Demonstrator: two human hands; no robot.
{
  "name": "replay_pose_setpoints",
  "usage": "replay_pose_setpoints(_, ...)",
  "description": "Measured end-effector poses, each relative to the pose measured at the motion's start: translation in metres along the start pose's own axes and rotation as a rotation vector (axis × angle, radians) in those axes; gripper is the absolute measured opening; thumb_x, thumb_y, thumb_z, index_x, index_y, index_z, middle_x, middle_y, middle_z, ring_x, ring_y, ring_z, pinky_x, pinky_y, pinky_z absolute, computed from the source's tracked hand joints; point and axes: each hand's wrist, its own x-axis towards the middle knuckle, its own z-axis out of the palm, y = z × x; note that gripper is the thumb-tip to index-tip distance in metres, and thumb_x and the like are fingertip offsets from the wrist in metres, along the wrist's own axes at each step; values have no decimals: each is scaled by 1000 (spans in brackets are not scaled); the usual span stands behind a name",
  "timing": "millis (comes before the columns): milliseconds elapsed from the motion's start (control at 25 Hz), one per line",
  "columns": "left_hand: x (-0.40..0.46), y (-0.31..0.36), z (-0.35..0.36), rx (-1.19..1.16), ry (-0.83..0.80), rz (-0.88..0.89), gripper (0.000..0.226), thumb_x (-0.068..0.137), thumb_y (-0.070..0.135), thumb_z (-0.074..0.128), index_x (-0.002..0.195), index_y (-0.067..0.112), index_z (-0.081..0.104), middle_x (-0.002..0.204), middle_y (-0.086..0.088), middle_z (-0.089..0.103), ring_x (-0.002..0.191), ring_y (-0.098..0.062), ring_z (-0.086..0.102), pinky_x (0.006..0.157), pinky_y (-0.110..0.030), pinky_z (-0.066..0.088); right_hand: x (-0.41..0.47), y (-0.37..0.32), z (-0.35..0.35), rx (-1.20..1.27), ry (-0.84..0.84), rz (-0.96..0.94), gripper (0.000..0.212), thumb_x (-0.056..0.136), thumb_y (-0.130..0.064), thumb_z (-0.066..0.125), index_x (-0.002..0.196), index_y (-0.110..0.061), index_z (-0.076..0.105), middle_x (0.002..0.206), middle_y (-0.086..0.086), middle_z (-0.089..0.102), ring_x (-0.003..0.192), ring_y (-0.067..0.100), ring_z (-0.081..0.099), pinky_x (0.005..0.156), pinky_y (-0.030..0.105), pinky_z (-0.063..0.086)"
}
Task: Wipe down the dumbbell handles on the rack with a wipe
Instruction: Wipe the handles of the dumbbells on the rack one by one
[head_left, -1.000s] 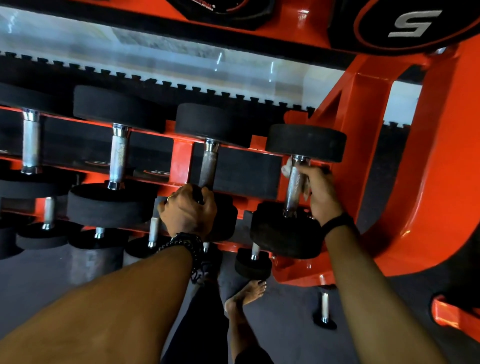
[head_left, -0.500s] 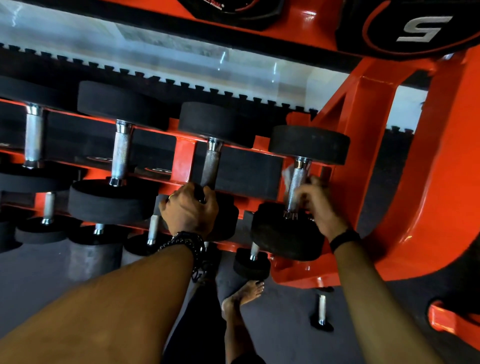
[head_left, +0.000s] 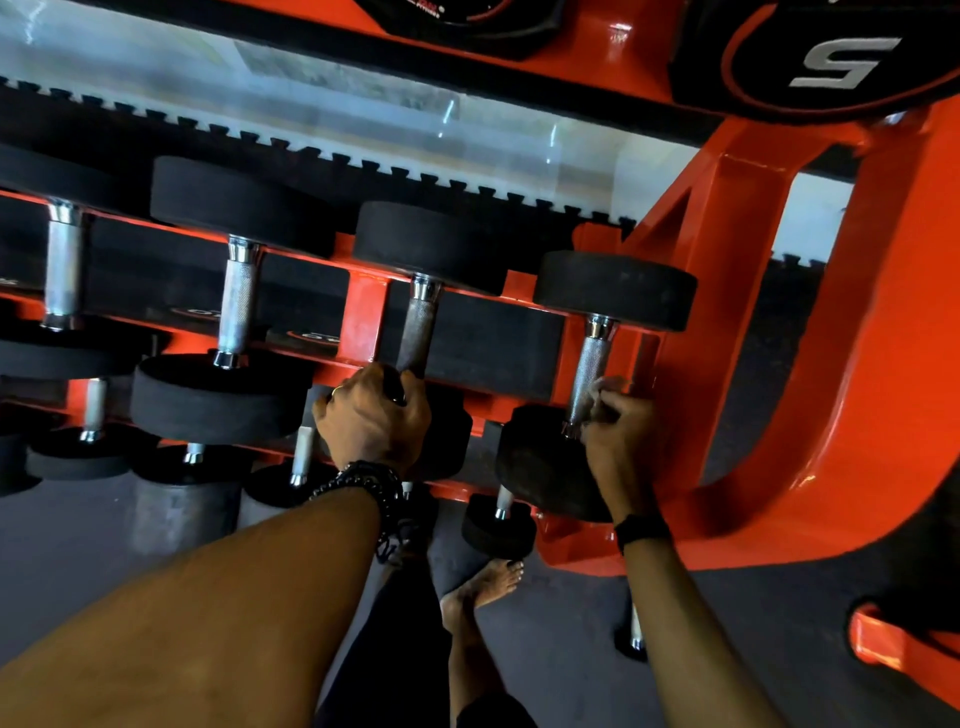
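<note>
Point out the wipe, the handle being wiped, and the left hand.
wipe (head_left: 602, 392): head view, pale crumpled edge above the fingers.
handle being wiped (head_left: 589, 364): head view, knurled middle of the bar.
left hand (head_left: 371, 418): head view, back of the hand.

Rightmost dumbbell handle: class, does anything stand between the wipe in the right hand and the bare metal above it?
Nothing visible does. The right hand pinches the wipe against the low end of the handle; the metal above, up to the far black head, is uncovered.
</note>
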Motion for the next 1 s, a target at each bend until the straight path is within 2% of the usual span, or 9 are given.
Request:
replay_pose_setpoints(80, -1, 2, -2, -3, -2, 0, 31, 81, 37, 51, 68, 10, 61, 69, -19, 66, 69, -41, 63, 81, -45, 45, 9, -10, -6, 37, 52, -24, 22, 81, 0, 61, 97, -9, 72, 94, 6, 68, 89, 26, 65, 81, 41, 53)
replay_pose_setpoints(200, -2, 5, -3, 2, 10, -2, 33, 81, 36, 51, 68, 7, 62, 69, -22, 66, 69, -43, 62, 80, -46, 45, 32, -29, -5, 30, 223, -206, 14, 75, -10, 67, 86, -12, 74, 91, 8, 71, 83, 24, 66, 77, 30, 52)
replay_pose_setpoints(280, -2, 5, -3, 3, 11, -8, 33, 81, 36, 52, 68, 6, 61, 68, -23, 65, 69, -43, 62, 80, -46, 45, 22, -19, 2, -102, 88, -187, 11, 73, -6, 74, 79, -14, 74, 86, 9, 70, 78, 24, 66, 69, 23, 48)
replay_pose_setpoints(400, 0, 2, -2, 1, -6, -4, 31, 81, 37, 51, 66, 10, 58, 68, -22, 65, 69, -42, 63, 81, -46, 44, -3, 1, 7, -92, -111, -140, 11, 66, -15, 78, 71, -20, 70, 77, 5, 70, 71, 23, 67, 65, 34, 55)
replay_pose_setpoints(600, 0, 1, 0, 7, -5, -8, 32, 81, 39, 49, 69, 11, 60, 72, -21, 67, 74, -42, 64, 84, -45, 43, 50, -30, 1, 7, 230, -144, 11, 80, -10, 67, 87, -15, 75, 92, 9, 72, 87, 25, 67, 81, 31, 53)
replay_pose_setpoints(720, 1, 0, 0, -2, -17, 0, 28, 81, 38, 49, 66, 16, 56, 71, -18, 67, 72, -41, 64, 83, -44, 42, 14, 0, 7, 100, 54, -106, 15, 69, -22, 60, 83, -23, 67, 97, 10, 70, 90, 24, 66, 76, 41, 54)
replay_pose_setpoints(800, 1, -1, 0, 1, -13, 11, 27, 81, 37, 49, 65, 16, 55, 70, -19, 67, 71, -41, 64, 82, -44, 43, 0, 13, 3, 162, -36, -3, 19, 64, -11, 60, 74, -28, 59, 89, 8, 69, 78, 21, 67, 65, 44, 55)
replay_pose_setpoints(880, -1, 0, -1, -9, -4, 19, 25, 81, 37, 50, 64, 18, 50, 70, -20, 67, 70, -42, 63, 82, -45, 43, 21, 1, -3, 205, 20, 69, 28, 75, 1, 61, 76, -28, 61, 77, 4, 68, 62, 13, 66, 58, 41, 55)
replay_pose_setpoints(1000, -1, 2, -2, -16, 7, 14, 28, 81, 37, 50, 65, 14, 54, 71, -21, 67, 71, -42, 63, 83, -45, 43, 54, -20, -5, 251, -18, 83, 29, 79, 2, 53, 90, -22, 66, 89, 0, 71, 77, 19, 69, 68, 39, 59)
